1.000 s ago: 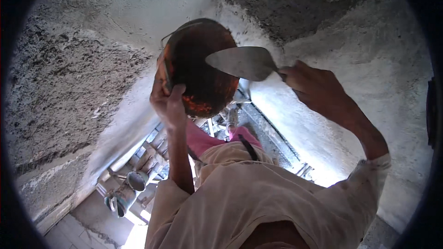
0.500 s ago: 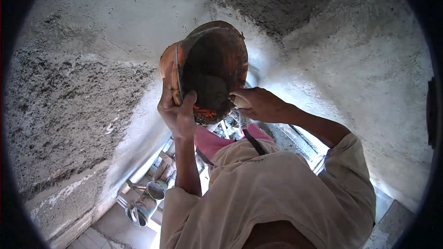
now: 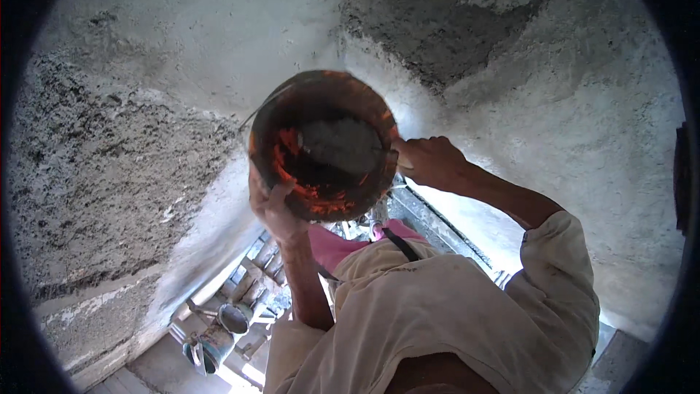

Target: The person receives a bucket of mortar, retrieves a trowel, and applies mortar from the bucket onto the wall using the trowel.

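Observation:
An orange bucket, smeared with dried grey mortar, hangs in front of me with its mouth turned toward me. Grey wet mortar lies inside. My left hand grips its lower left rim, thumb over the edge. At the right rim, my right hand is closed around a pale, handle-like piece; what this joins onto is hidden.
Plastered walls meet in a corner ahead, with a rough patch above and rough wall at left. Below left are scaffold boards and a mortar-stained bucket beside another container.
The bucket has come lower and tipped, so its mouth faces me more squarely and more of the mortar shows. Both hands have moved with it, the right one slightly rightward.

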Motion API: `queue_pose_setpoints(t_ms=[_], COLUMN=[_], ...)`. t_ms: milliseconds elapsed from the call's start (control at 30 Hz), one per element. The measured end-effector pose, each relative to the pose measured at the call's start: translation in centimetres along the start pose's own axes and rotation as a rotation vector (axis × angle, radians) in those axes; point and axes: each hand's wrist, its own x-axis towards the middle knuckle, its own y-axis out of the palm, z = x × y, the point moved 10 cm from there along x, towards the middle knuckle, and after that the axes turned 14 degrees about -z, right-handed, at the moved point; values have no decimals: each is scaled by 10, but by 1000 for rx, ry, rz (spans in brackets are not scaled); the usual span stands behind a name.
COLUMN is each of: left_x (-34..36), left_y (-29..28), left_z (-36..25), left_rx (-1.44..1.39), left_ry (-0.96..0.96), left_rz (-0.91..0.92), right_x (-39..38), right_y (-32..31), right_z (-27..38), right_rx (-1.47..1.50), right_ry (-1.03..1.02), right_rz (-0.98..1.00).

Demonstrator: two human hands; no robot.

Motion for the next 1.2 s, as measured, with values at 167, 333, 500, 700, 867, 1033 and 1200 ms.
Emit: queue_pose_setpoints(t_ms=[167, 333, 500, 700, 867, 1033, 1200], left_x=[7, 1, -9, -13, -12, 4, -1], left_y=[-44, -117, -163, -104, -97, -44, 34], left_z=[1, -4, -15, -34, -21, 3, -3], left_rx=[-81, -76, -47, 31, 34, 165, 280], left_ry=[-66, -108, -111, -40, -107, 0, 69], left_rz=[-66, -216, -266, -222, -139, 31, 147], right_x=[-4, 3, 13, 25, -135, -97, -56], right_y=[-27, -125, -181, -180, -336, -283, -145], right_z=[29, 89, 103, -141, -177, -83, -12], right_rx=[318, 376, 813, 685, 221, -199, -409], right_ry=[76, -294, -519, 407, 566, 303, -188], right_rz=[256, 117, 108, -515, -918, -701, -377])
